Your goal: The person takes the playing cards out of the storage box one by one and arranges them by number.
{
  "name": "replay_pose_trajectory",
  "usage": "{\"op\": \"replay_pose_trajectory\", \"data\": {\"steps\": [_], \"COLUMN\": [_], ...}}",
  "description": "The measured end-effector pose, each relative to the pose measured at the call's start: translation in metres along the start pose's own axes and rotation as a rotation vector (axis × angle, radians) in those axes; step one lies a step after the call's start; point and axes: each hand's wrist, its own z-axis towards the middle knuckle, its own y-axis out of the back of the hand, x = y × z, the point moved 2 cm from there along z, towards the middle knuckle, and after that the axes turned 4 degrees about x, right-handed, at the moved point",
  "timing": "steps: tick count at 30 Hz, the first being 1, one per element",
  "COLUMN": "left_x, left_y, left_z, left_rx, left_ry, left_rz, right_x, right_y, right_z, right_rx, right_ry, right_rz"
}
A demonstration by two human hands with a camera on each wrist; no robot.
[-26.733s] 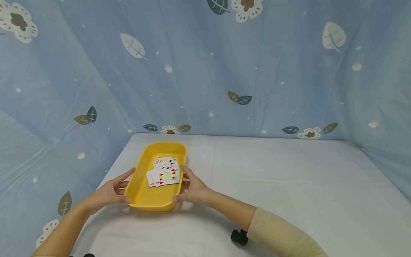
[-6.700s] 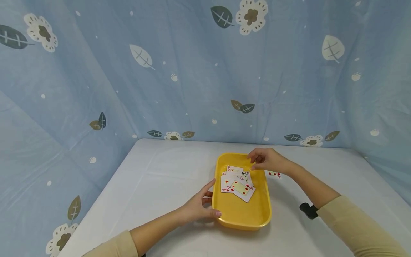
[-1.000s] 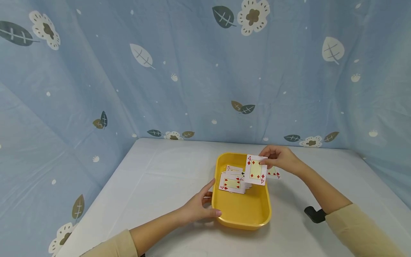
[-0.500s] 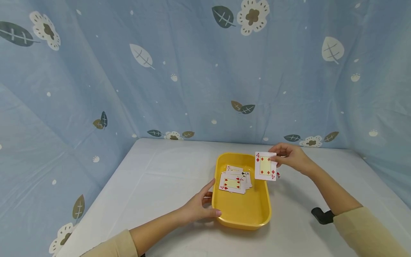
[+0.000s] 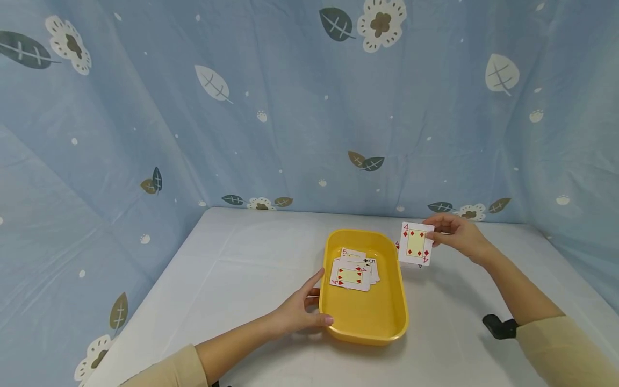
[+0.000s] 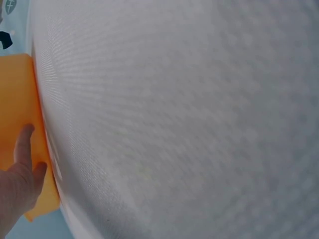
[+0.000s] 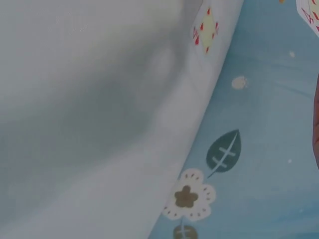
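Pale blue cloth backdrop (image 5: pixel 271 80) with leaf and flower print, above a white, cloth-covered tabletop (image 5: pixel 242 247) bearing a yellow, rounded-rectangular tray (image 5: pixel 365 320), apparently plastic. At the tray's eight o'clock, the left hand (image 5: pixel 300 314) lies with fingers spread against the wall, thumb at the rim. At two o'clock, the right hand (image 5: pixel 456 234) pinches a white four-of-diamonds playing card (image 5: pixel 416 246) by its edge, partly hiding a white, red-pipped card (image 5: pixel 410 265) on the tabletop. Half a second earlier the pinched card overlapped the rim; now it shows just outside: judged as taken out, not yet laid down. Towards the tray's eleven o'clock lies an overlapping pile of white fours and fives (image 5: pixel 350 277).
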Motion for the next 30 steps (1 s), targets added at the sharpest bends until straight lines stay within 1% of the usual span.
{"op": "replay_pose_trajectory", "data": {"steps": [6,17,20,25,30], "left_x": [0.0,0.0,0.001,0.0,0.0], "left_y": [0.0,0.0,0.0,0.0,0.0], "left_z": [0.001,-0.001,-0.001,-0.001,-0.001], "left_rx": [-0.008,0.002,0.001,0.001,0.0], "left_ry": [0.004,-0.004,-0.004,-0.005,-0.005], "left_rz": [0.008,0.004,0.01,0.012,0.014], "right_x": [-0.014,-0.032,-0.036,-0.042,-0.048], "right_y": [0.012,0.029,0.032,0.033,0.033], "right_z": [-0.003,-0.014,-0.016,-0.016,-0.016], "right_rx": [-0.036,-0.07,-0.059,-0.002,0.029], "right_ry": [0.013,-0.054,-0.084,-0.128,-0.144], "right_rz": [-0.033,-0.093,-0.094,-0.075,-0.085]}}
